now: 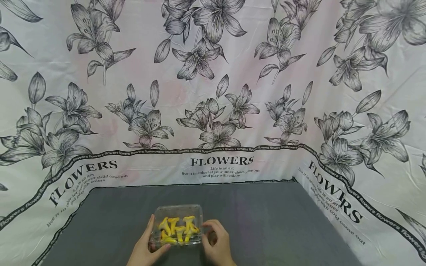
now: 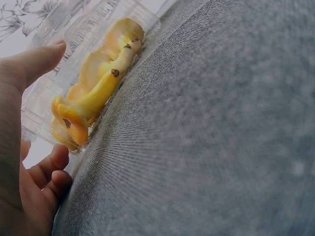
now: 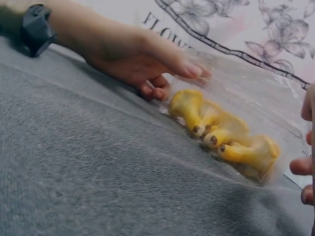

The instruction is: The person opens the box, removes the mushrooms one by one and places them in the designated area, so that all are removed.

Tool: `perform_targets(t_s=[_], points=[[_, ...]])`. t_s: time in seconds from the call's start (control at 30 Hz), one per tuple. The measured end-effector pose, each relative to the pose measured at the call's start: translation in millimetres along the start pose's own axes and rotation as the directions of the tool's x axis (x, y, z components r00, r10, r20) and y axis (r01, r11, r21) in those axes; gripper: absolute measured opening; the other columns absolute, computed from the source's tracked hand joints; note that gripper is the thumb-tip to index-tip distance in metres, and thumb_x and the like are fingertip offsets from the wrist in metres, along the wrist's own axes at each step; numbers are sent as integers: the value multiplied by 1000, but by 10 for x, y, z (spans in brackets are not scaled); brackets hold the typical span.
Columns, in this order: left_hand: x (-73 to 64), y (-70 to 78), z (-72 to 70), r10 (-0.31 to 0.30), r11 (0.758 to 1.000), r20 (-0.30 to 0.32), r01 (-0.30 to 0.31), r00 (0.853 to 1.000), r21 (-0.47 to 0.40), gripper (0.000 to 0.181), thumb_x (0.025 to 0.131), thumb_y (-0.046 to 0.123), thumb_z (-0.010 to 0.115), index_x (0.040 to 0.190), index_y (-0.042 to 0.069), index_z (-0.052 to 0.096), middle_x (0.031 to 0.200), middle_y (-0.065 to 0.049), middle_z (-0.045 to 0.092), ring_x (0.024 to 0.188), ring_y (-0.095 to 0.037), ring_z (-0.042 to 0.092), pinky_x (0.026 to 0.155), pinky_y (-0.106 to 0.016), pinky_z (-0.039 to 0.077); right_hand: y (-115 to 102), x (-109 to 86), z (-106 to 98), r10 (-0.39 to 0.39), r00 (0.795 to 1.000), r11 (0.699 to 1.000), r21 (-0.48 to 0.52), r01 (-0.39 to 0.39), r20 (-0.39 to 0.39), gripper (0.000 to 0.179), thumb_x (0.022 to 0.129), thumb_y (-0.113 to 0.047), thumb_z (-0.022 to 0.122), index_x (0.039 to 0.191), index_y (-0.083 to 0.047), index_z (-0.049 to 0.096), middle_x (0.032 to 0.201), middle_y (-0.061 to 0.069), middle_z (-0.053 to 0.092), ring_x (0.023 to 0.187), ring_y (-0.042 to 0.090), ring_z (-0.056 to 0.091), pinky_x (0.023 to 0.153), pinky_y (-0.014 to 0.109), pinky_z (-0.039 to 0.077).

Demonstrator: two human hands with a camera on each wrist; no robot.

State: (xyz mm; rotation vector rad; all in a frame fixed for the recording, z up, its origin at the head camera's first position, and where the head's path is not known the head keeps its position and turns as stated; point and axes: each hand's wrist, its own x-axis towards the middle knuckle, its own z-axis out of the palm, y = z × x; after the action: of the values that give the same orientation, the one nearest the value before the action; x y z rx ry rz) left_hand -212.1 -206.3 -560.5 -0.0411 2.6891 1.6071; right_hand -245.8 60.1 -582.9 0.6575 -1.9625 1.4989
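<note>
A clear plastic box (image 1: 159, 211) with several yellow mushrooms (image 1: 179, 229) in it sits on the grey cloth. Dark spots mark the ends of some stems (image 3: 213, 140). My left hand (image 1: 145, 242) holds the box by its left end, thumb at the near corner and fingers along the side. In the right wrist view, that left hand (image 3: 133, 56) has its thumb over the upper edge of the box. On the other side, my right hand (image 1: 217, 242) has its bent fingers at the right edge; a firm grip is not visible.
Grey cloth (image 1: 266, 221) covers the work surface. A white curtain (image 1: 143, 166) printed with grey lilies and lettering borders it at the back and both sides. A dark band (image 3: 37, 30) circles my left wrist.
</note>
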Motion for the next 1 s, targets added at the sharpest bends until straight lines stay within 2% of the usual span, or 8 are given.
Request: perform_targets(t_s=[0.07, 0.17, 0.27, 0.43, 0.57, 0.67, 0.93, 1.0], points=[[-1, 2, 5, -2, 1000, -3, 2, 1000, 4, 117, 90, 42, 86, 173, 16, 8, 168, -23, 32, 59, -14, 37, 58, -28, 40, 20, 14, -23, -72, 997, 997, 41, 71, 13, 38, 79, 16, 76, 107, -11, 73, 96, 5, 71, 59, 1, 53, 41, 10, 37], [4, 6, 10, -13, 1000, -8, 13, 1000, 6, 117, 89, 41, 86, 173, 16, 8, 127, -16, 58, 60, -14, 38, 59, -29, 39, 64, 49, -76, -155, 987, 984, 95, 150, 47, 32, 83, 15, 76, 106, -8, 74, 91, 7, 72, 57, 3, 55, 41, 12, 40], [9, 11, 15, -20, 1000, -9, 20, 1000, 10, 118, 89, 42, 87, 173, 15, 8, 90, -8, 49, 60, -14, 38, 59, -28, 39, 112, 85, -140, -217, 973, 970, 126, 206, 77, 28, 86, 12, 78, 106, -7, 77, 90, 6, 75, 58, 3, 58, 44, 13, 44], [7, 7, 23, -11, 1000, -18, 11, 1000, 12, 119, 89, 41, 87, 173, 14, 7, 100, -16, 55, 59, -13, 38, 58, -28, 39, 173, 117, -215, -284, 951, 955, 118, 271, 119, 24, 87, 8, 83, 106, -7, 80, 93, 6, 79, 59, 1, 59, 50, 11, 47], [11, -7, 25, 17, 1000, -27, -17, 999, -19, 121, 89, 38, 87, 173, 12, 4, 144, -27, 55, 59, -11, 36, 58, -26, 39, 192, 115, -227, -312, 940, 949, 93, 301, 140, 27, 85, 9, 84, 106, -9, 81, 97, 7, 81, 63, 2, 59, 55, 10, 47], [13, -19, 25, 46, 997, -32, -48, 998, -54, 123, 88, 35, 88, 172, 11, 1, 176, -21, 15, 58, -9, 34, 57, -25, 39, 201, 114, -227, -317, 937, 948, 82, 308, 148, 31, 84, 10, 83, 106, -11, 81, 97, 6, 81, 66, 2, 62, 57, 11, 47], [9, -41, 8, 7, 997, -40, -10, 999, -79, 123, 85, 35, 91, 173, 13, 6, 177, -22, 11, 63, -11, 35, 60, -25, 39, 232, 110, -253, -280, 942, 958, 108, 264, 186, 27, 88, 9, 80, 105, -12, 81, 96, 5, 81, 69, 0, 62, 57, 12, 48], [8, -44, 1, -6, 997, -38, 4, 999, -77, 123, 85, 34, 91, 173, 12, 7, 175, -22, 20, 66, -13, 36, 63, -26, 39, 227, 107, -259, -265, 944, 963, 112, 246, 197, 26, 90, 8, 79, 105, -12, 81, 96, 4, 81, 68, -1, 62, 56, 13, 48]])
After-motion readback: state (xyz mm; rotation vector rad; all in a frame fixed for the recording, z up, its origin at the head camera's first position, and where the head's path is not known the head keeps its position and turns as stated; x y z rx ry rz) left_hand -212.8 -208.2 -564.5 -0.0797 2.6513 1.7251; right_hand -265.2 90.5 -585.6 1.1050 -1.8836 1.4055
